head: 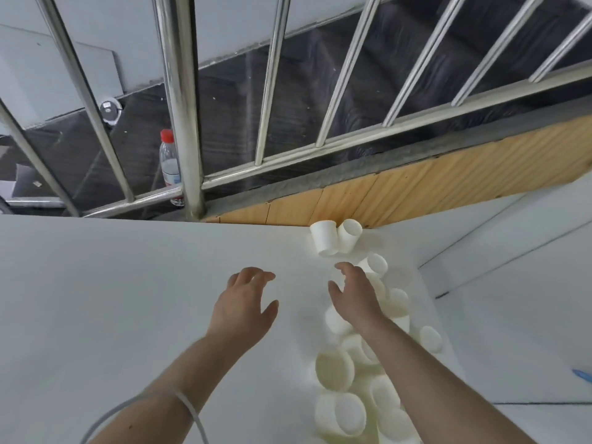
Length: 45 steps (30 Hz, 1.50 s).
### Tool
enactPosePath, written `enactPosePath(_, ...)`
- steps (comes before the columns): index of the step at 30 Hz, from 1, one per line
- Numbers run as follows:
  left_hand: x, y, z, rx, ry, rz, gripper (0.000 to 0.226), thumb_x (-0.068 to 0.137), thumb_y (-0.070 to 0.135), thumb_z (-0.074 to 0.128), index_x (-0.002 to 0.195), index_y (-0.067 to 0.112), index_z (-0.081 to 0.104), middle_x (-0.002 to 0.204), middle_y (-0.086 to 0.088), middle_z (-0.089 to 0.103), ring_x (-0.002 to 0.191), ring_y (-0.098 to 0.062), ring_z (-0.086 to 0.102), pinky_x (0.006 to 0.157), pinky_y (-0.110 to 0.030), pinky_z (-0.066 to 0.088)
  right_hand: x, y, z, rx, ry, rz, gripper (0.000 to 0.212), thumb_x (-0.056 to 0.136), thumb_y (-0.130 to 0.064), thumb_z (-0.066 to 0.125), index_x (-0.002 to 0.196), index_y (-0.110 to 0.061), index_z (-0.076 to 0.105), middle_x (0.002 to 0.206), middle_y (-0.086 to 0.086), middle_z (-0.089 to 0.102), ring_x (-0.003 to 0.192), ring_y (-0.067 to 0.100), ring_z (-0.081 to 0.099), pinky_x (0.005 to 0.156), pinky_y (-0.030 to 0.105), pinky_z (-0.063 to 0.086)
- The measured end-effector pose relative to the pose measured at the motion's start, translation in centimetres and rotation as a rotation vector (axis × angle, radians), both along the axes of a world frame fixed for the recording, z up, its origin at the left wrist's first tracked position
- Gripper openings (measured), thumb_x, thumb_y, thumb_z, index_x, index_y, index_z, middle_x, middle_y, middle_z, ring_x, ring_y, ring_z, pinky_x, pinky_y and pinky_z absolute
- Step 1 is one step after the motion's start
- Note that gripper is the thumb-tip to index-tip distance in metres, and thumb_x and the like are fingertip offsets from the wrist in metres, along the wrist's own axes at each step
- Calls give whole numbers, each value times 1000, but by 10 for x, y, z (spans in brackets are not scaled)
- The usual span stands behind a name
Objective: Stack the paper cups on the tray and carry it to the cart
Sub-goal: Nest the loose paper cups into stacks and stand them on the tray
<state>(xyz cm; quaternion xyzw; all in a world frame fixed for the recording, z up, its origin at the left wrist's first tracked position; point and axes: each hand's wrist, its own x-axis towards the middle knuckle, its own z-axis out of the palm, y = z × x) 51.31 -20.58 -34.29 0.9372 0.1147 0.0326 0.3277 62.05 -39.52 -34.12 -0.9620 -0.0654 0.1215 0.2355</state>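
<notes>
Several white paper cups point(334, 368) lie scattered along the right side of a white table point(112, 283), most upside down or on their sides. Two more cups point(325, 237) stand close together at the table's far edge. My left hand point(246, 302) hovers over bare tabletop, fingers spread, holding nothing. My right hand point(354, 291) reaches over the cup pile with fingers apart and empty; its forearm hides some cups. No tray or cart is in view.
A steel railing point(182, 100) runs just beyond the table's far edge, above a wooden ledge point(416, 190). A red-capped water bottle point(169, 161) stands behind the railing post. The table's right edge point(429, 283) drops to a pale floor, where a blue object point(581, 375) lies.
</notes>
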Motion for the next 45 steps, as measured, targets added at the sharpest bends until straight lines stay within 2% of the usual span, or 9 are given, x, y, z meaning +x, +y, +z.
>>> enactPosePath(7, 38, 16, -6, 10, 8, 54, 46, 91, 36, 55, 135, 29, 44, 137, 12, 41, 128, -11, 36, 90, -24, 45, 69, 26, -23, -87, -13, -85, 52, 91, -29, 61, 136, -11, 44, 131, 10, 51, 119, 29, 52, 94, 37, 43)
enactPosePath(13, 52, 16, -12, 9, 4, 60, 46, 91, 36, 55, 135, 31, 43, 138, 13, 40, 129, -9, 35, 93, -23, 45, 110, 41, -47, -198, -33, -83, 43, 88, -36, 63, 116, -7, 51, 113, 11, 58, 102, 34, 59, 73, 34, 43)
enactPosePath(20, 50, 19, -25, 15, 44, 66, 47, 91, 39, 53, 136, 33, 42, 138, 15, 38, 129, -8, 34, 93, -24, 46, 121, 47, -61, -114, 31, -174, 40, 80, -32, 68, 109, -10, 54, 101, 7, 61, 87, 29, 57, 67, 32, 41)
enactPosePath(24, 51, 20, -26, -52, 22, 100, 46, 91, 39, 55, 135, 30, 44, 136, 14, 42, 126, -8, 39, 94, -22, 44, 111, 45, -57, 136, 132, -156, 39, 74, -34, 75, 105, -15, 59, 94, -2, 66, 84, 20, 62, 70, 34, 50)
enactPosePath(29, 62, 15, -15, -319, 44, 251, 68, 83, 54, 60, 140, 26, 36, 136, 7, 47, 121, -9, 48, 96, -27, 44, 78, 50, -34, 609, 470, -17, 48, 76, -18, 81, 118, -19, 59, 115, 1, 67, 98, 18, 67, 86, 40, 55)
enactPosePath(36, 62, 9, -6, -497, -2, 289, 73, 76, 47, 72, 138, 26, 39, 130, 6, 50, 112, -12, 49, 87, -25, 41, 42, 55, -20, 657, 708, 206, 58, 75, -2, 79, 126, -14, 54, 119, 1, 67, 96, 13, 68, 96, 34, 53)
enactPosePath(40, 56, 10, -8, -443, 21, 287, 76, 77, 34, 73, 142, 23, 35, 133, 4, 45, 114, -13, 46, 89, -25, 38, 47, 48, -20, 453, 537, 302, 57, 73, -18, 83, 123, -26, 56, 121, -10, 61, 99, 10, 64, 91, 31, 54)
enactPosePath(43, 51, 18, -13, -171, 134, 212, 86, 78, 32, 71, 147, 21, 20, 139, 1, 37, 122, -20, 45, 90, -30, 45, 63, 32, -24, 204, 31, 254, 44, 80, -26, 75, 121, -24, 60, 120, -5, 55, 92, 11, 54, 85, 28, 50)
enactPosePath(45, 46, 23, -18, -43, 204, 150, 85, 80, 30, 67, 147, 20, 16, 141, 2, 32, 124, -20, 43, 88, -31, 48, 81, 20, -24, 87, -200, 170, 42, 84, -23, 70, 124, -16, 59, 127, 1, 51, 109, 18, 50, 90, 36, 48)
